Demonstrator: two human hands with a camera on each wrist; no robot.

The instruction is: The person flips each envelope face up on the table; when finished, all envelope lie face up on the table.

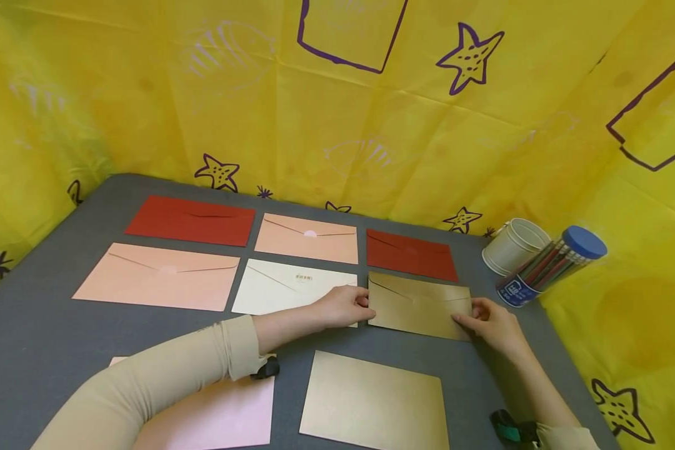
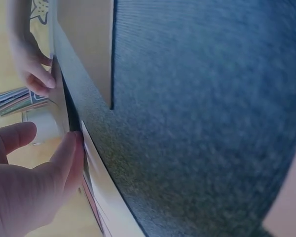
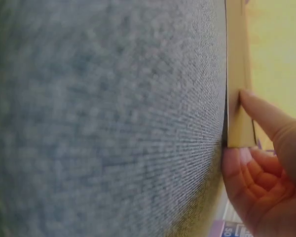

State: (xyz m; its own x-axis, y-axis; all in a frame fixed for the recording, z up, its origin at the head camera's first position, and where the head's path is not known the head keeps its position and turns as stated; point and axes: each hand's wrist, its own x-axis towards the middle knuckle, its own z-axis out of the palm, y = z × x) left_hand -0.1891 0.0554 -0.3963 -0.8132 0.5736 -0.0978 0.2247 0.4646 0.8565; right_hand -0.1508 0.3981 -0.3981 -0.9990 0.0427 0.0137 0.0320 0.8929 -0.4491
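A gold envelope (image 1: 413, 303) lies flap side up in the right part of the grey table, between both hands. My right hand (image 1: 492, 322) pinches its right edge, thumb on top and fingertips at the edge, as the right wrist view shows of the envelope (image 3: 239, 74). At the left edge, my left hand (image 1: 343, 306) touches the near corner. In the left wrist view a gap stands between the left hand's (image 2: 34, 182) raised digit and the one at the edge. A white envelope (image 1: 272, 290) lies partly beneath the left hand.
Red envelopes (image 1: 194, 220) (image 1: 410, 255) and peach envelopes (image 1: 306, 240) (image 1: 163, 275) lie in rows behind and left. Nearer are another gold envelope (image 1: 374, 400) and a pink one (image 1: 219, 412), partly under the left arm. A white tin (image 1: 514, 247) and a pencil tub (image 1: 551, 265) stand right.
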